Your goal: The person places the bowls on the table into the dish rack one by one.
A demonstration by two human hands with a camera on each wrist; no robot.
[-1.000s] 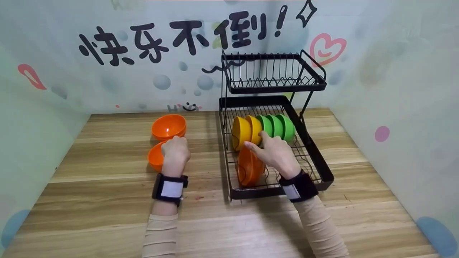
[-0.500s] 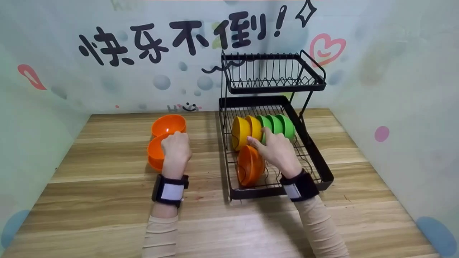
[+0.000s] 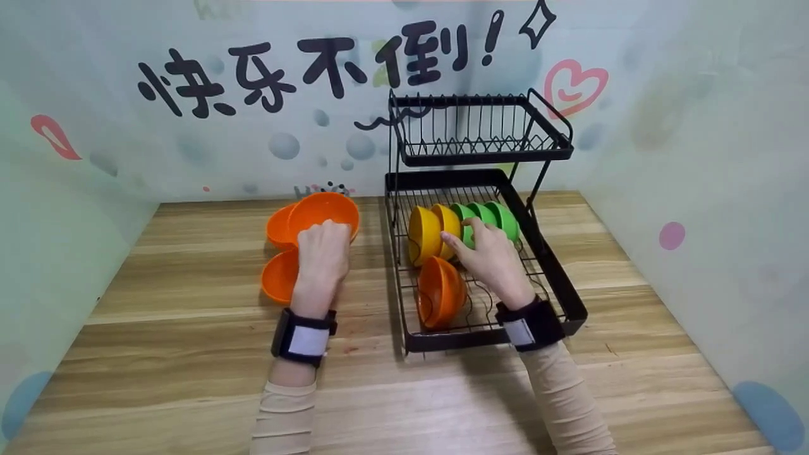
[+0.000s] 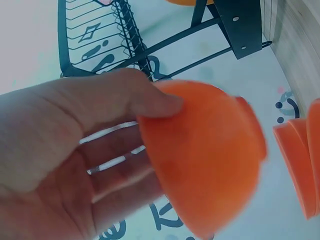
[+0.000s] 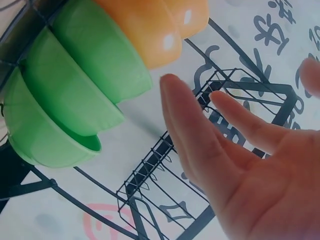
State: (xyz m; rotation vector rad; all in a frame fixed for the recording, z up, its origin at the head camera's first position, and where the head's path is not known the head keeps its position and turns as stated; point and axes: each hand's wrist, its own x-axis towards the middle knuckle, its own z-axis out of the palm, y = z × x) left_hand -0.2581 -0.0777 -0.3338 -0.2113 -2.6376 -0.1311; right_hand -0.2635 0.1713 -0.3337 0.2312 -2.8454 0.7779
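Orange bowl [image 3: 323, 215] lifted clear of the table [image 3: 189, 354], pinched at the rim in the left hand [image 3: 322, 256], thumb outside and fingers inside as seen from the left wrist view [image 4: 200, 160]. Raised above two more orange bowls [image 3: 278, 278] resting on the wood just left of the black dish rack [image 3: 569, 316]. Grip of the right hand [image 3: 490, 256] loose and wide, fingers straight, holding nothing, hovering just beside the yellow bowls [image 3: 433, 230] and green bowls [image 3: 490, 218] standing on edge in the lower tier; contact with them not clear. One further orange bowl [image 3: 439, 291] upright in the front row of the rack. Upper tier [image 3: 480, 129] bare of dishes.

Likely risks: a rim-only pinch on smooth plastic, so a slip and a drop onto the bowls below; a clipped rack frame on the way across; a nudge from the right fingers tipping the standing row like dominoes.
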